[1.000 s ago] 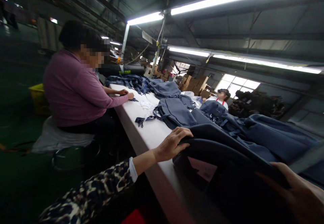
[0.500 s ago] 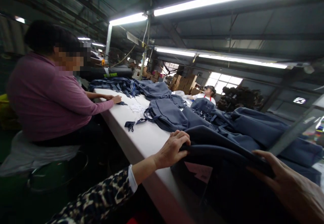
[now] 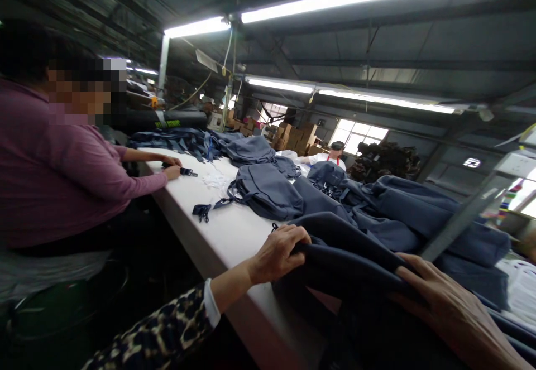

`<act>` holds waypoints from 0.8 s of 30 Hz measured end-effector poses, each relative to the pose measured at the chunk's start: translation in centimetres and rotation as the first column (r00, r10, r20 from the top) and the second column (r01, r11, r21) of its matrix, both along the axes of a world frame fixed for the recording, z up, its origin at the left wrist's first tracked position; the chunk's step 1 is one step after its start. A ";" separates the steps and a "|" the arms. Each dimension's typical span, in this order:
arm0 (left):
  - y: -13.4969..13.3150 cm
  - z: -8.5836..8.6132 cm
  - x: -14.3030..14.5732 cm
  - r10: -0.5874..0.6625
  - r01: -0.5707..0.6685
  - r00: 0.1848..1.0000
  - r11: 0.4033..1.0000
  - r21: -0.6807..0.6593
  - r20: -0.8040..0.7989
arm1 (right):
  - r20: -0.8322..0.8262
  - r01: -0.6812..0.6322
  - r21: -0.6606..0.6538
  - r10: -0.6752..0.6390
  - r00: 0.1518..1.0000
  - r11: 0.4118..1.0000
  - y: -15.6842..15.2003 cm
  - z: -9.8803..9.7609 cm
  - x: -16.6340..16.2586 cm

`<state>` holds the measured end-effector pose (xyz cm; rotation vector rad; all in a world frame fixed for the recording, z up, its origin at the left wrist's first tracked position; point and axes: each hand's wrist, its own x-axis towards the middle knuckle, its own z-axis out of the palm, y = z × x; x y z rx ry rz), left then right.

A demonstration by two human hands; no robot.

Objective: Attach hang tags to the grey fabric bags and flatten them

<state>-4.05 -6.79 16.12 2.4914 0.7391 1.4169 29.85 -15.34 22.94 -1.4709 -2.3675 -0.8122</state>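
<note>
A dark navy bag (image 3: 352, 267) hangs between my two hands at the table's near edge. My left hand (image 3: 278, 253) is closed round the left end of its upper edge, thumb underneath. On the right side, my right hand (image 3: 439, 289) grips the same bag with its thumb and fingers on either side of the cloth; some of its fingers are hidden. The bag's lower part is lost in shadow. Just beyond lies another blue-grey bag (image 3: 268, 194) with straps, on the white table (image 3: 234, 236).
A person in a purple top (image 3: 79, 174) sits at the left, handling a dark strap with a buckle (image 3: 188, 172). Small black straps (image 3: 202, 212) lie nearer. More bags (image 3: 419, 202) are heaped along the right, by a slanting metal post (image 3: 456, 222). Another person (image 3: 335, 155) is behind the heap.
The view has swung a little to the right, so the surroundings sit further left. The held bag's upper edge looks flatter, and less of the opening under it shows. Both hands keep their grip.
</note>
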 end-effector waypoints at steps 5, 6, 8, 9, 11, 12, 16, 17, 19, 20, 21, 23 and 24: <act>-0.6 2.5 -1.5 -0.155 0.145 0.985 0.980 -0.135 -0.071 | -0.023 -0.007 0.063 0.008 1.000 0.998 -0.5 0.1 -0.2; -0.7 2.9 -1.8 -0.207 0.194 0.975 0.970 -0.148 -0.084 | -0.027 -0.012 0.087 0.014 1.000 0.996 -0.5 0.0 -0.1; -1.0 3.4 -2.3 -0.276 0.258 0.954 0.955 -0.146 -0.118 | -0.022 -0.019 0.127 0.022 1.000 0.992 -0.6 -0.2 0.2; -1.2 3.4 -2.4 -0.281 0.263 0.949 0.955 -0.134 -0.142 | -0.016 -0.021 0.139 0.023 1.000 0.990 -0.5 -0.3 0.3; -1.4 3.2 -2.2 -0.240 0.225 0.950 0.970 -0.095 -0.200 | -0.001 -0.024 0.152 0.025 1.000 0.988 -0.5 -0.4 0.4; -1.5 3.1 -2.0 -0.202 0.191 0.952 0.979 -0.070 -0.230 | 0.008 -0.031 0.157 0.030 1.000 0.987 -0.5 -0.3 0.3; -1.8 2.6 -1.0 -0.055 0.069 0.956 0.997 0.038 -0.289 | 0.056 -0.070 0.216 0.059 0.997 0.974 -1.2 0.0 -0.4; -1.9 2.6 -0.9 -0.038 0.056 0.959 0.997 0.056 -0.280 | 0.069 -0.075 0.247 0.060 0.996 0.966 -1.5 0.0 -0.5; -2.0 2.6 -0.7 -0.028 0.049 0.968 0.996 0.079 -0.251 | 0.096 -0.100 0.299 0.075 0.993 0.949 -2.0 -0.2 -0.6; -2.1 2.5 -0.6 -0.030 0.052 0.970 0.995 0.087 -0.241 | 0.111 -0.127 0.307 0.096 0.989 0.943 -2.2 -0.3 -0.6; -2.1 2.4 -0.6 -0.030 0.054 0.971 0.994 0.095 -0.239 | 0.127 -0.155 0.293 0.122 0.984 0.944 -2.4 -0.5 -0.4; -2.1 2.1 -0.5 -0.017 0.047 0.966 0.993 0.109 -0.259 | 0.148 -0.199 0.238 0.167 0.975 0.951 -2.7 -0.8 -0.2; -2.0 1.9 -0.4 -0.002 0.035 0.962 0.993 0.115 -0.273 | 0.147 -0.205 0.220 0.175 0.973 0.954 -2.9 -0.9 -0.1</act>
